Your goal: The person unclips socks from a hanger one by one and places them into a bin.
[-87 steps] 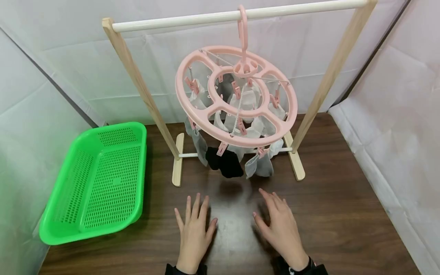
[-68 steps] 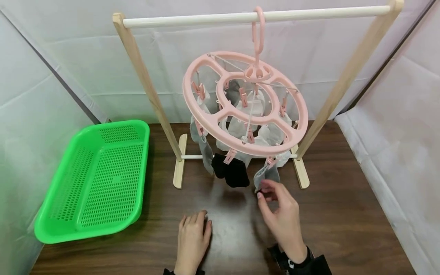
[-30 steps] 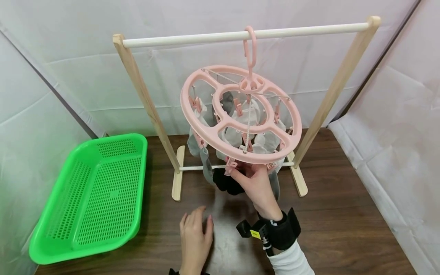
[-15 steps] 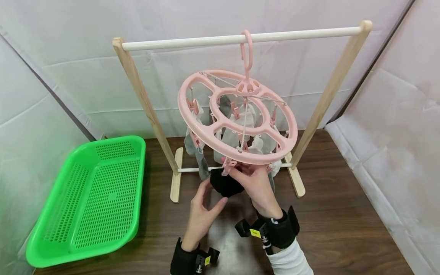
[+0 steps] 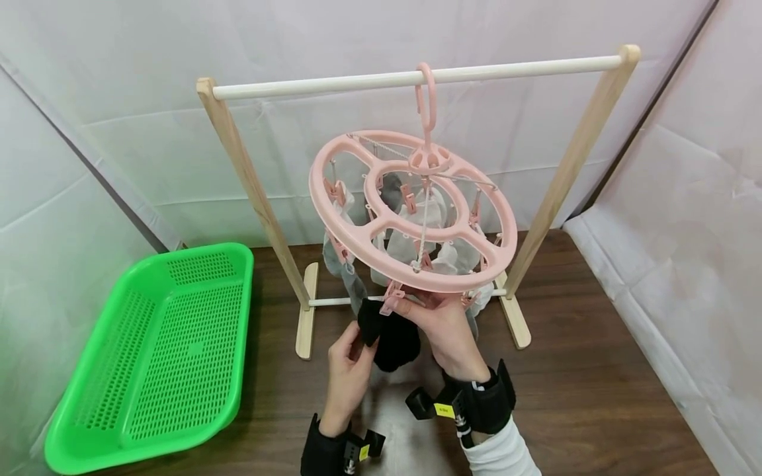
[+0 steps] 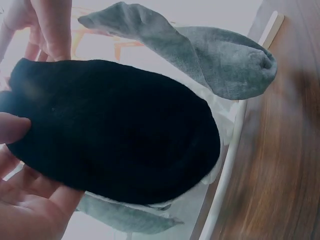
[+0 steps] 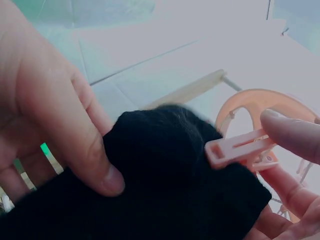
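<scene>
A black sock (image 5: 395,340) hangs at the front of a round pink drying hanger (image 5: 381,261). My left hand (image 5: 347,373) pinches the sock's left edge between thumb and fingers. My right hand (image 5: 443,327) pinches the pink clothespin (image 7: 240,147) at the sock's top, thumb on its outer side. In the right wrist view the clothespin's end lies against the black cloth; whether its jaws still grip is unclear. The sock fills the middle of the left wrist view, with a grey sock (image 6: 230,65) hanging beyond it.
The hanger hooks over a white rod (image 5: 333,84) on a wooden stand (image 5: 253,185). Several grey and white socks hang from other clothespins around it. A green plastic basket (image 5: 244,330) stands on the brown table (image 5: 583,390) at left. White cloth walls enclose the back and sides.
Both hands began spread over the table. My right hand reached a grey sock, then moved to the clothespin above the black sock. My left hand rose and took hold of the black sock.
</scene>
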`<state>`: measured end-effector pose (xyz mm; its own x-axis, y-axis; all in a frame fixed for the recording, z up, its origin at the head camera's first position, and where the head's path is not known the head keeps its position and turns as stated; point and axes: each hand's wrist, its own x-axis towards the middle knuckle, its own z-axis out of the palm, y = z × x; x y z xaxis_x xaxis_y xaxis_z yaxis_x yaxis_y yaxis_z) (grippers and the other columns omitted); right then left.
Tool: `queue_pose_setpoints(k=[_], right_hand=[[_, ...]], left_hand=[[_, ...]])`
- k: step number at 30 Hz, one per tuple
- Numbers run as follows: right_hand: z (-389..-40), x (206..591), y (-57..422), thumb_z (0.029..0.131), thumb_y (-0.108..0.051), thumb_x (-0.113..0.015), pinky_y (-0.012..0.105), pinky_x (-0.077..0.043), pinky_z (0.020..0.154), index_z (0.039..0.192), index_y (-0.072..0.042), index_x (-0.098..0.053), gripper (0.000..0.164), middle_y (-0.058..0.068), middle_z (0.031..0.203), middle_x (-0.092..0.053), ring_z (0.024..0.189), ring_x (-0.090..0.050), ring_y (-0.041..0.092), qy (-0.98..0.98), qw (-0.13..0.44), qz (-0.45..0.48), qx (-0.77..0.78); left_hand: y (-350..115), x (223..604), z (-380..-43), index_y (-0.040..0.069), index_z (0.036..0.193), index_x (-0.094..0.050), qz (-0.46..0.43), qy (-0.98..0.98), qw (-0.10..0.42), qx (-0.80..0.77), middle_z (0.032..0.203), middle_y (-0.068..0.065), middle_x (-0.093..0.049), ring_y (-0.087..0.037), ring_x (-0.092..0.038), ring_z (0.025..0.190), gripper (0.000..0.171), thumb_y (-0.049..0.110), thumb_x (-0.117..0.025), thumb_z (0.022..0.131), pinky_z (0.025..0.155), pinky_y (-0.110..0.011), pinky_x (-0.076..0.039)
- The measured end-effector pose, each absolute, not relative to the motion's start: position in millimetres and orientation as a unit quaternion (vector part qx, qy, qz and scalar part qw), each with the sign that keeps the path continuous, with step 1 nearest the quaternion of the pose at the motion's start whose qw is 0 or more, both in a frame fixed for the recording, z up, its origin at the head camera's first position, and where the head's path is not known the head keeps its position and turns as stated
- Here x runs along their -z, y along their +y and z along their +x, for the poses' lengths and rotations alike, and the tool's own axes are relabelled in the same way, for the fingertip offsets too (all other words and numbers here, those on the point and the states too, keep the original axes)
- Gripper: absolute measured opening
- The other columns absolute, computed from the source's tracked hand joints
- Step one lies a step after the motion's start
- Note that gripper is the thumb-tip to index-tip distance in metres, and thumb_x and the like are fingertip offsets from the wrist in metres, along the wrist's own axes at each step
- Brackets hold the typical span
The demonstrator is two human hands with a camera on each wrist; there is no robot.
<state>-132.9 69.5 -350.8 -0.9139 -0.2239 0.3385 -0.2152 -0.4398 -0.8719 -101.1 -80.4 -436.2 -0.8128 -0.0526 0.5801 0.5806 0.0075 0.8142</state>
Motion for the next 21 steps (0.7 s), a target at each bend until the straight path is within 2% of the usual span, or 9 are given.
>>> queue_pose_setpoints(k=[3,7,10,14,16,17,19,21], right_hand=[[-131.9,351.2,69.4,0.087,0.009,-0.065,0.035,-0.052,0.083,0.120,-0.002,-0.056,0.036,0.008,0.097,-0.066,0.092,-0.065,0.022,0.530,0.009,-0.200,0.824],[-131.1,353.3,69.1,0.087,0.010,-0.064,0.038,-0.053,0.084,0.133,0.002,-0.044,0.050,0.007,0.096,-0.066,0.089,-0.066,0.024,0.525,0.019,-0.207,0.825],[-130.5,354.3,67.9,0.087,0.011,-0.064,0.038,-0.052,0.085,0.140,0.001,-0.038,0.060,0.007,0.097,-0.067,0.091,-0.066,0.023,0.525,0.018,-0.201,0.827],[-132.1,354.7,66.0,0.087,0.012,-0.064,0.040,-0.051,0.087,0.130,0.003,-0.048,0.047,0.008,0.095,-0.068,0.092,-0.066,0.024,0.517,0.004,-0.202,0.832],[-133.3,355.0,65.5,0.087,0.013,-0.063,0.041,-0.051,0.087,0.124,0.001,-0.054,0.040,0.009,0.095,-0.069,0.091,-0.066,0.024,0.510,-0.002,-0.209,0.834],[-134.1,355.2,65.3,0.087,0.013,-0.062,0.042,-0.051,0.087,0.119,0.002,-0.057,0.034,0.010,0.095,-0.068,0.091,-0.067,0.025,0.506,-0.004,-0.214,0.836],[-134.5,356.1,65.7,0.087,0.014,-0.062,0.043,-0.052,0.087,0.116,0.000,-0.061,0.033,0.010,0.096,-0.069,0.091,-0.067,0.024,0.500,-0.008,-0.216,0.838],[-134.0,357.2,66.4,0.087,0.014,-0.062,0.043,-0.052,0.087,0.120,-0.001,-0.059,0.036,0.011,0.097,-0.068,0.092,-0.068,0.025,0.501,-0.008,-0.219,0.837]], left_hand=[[-82.0,437.2,-94.8,-0.004,0.102,-0.062,-0.186,-0.684,0.249,0.660,0.082,-0.019,-0.060,-0.009,-0.047,0.066,0.015,-0.012,-0.056,0.091,0.057,-0.020,-0.042],[-83.5,438.5,-88.1,-0.005,0.099,-0.061,-0.181,-0.686,0.256,0.657,0.078,-0.018,-0.060,-0.007,-0.046,0.061,0.014,-0.015,-0.054,0.091,0.050,-0.020,-0.040],[-84.7,440.0,-85.8,-0.007,0.098,-0.061,-0.170,-0.688,0.257,0.657,0.083,-0.019,-0.065,-0.008,-0.053,0.063,0.012,-0.013,-0.055,0.091,0.051,-0.018,-0.044],[-88.3,444.4,-83.4,-0.008,0.102,-0.063,-0.146,-0.695,0.256,0.656,0.090,-0.020,-0.069,-0.010,-0.056,0.065,0.013,-0.012,-0.055,0.092,0.053,-0.018,-0.046],[-90.5,447.6,-82.0,-0.009,0.106,-0.063,-0.137,-0.697,0.258,0.655,0.091,-0.021,-0.069,-0.008,-0.053,0.061,0.017,-0.013,-0.055,0.091,0.048,-0.017,-0.043],[-91.5,448.8,-81.2,-0.009,0.101,-0.062,-0.132,-0.700,0.258,0.653,0.084,-0.020,-0.068,-0.006,-0.050,0.058,0.013,-0.013,-0.055,0.091,0.046,-0.017,-0.040],[-92.9,451.1,-79.7,-0.008,0.092,-0.059,-0.123,-0.707,0.259,0.647,0.069,-0.015,-0.060,-0.002,-0.040,0.050,0.006,-0.012,-0.055,0.092,0.040,-0.017,-0.033],[-93.6,453.6,-78.7,-0.005,0.083,-0.054,-0.116,-0.711,0.260,0.643,0.060,-0.009,-0.049,-0.001,-0.034,0.047,0.011,-0.012,-0.055,0.092,0.038,-0.018,-0.028]])
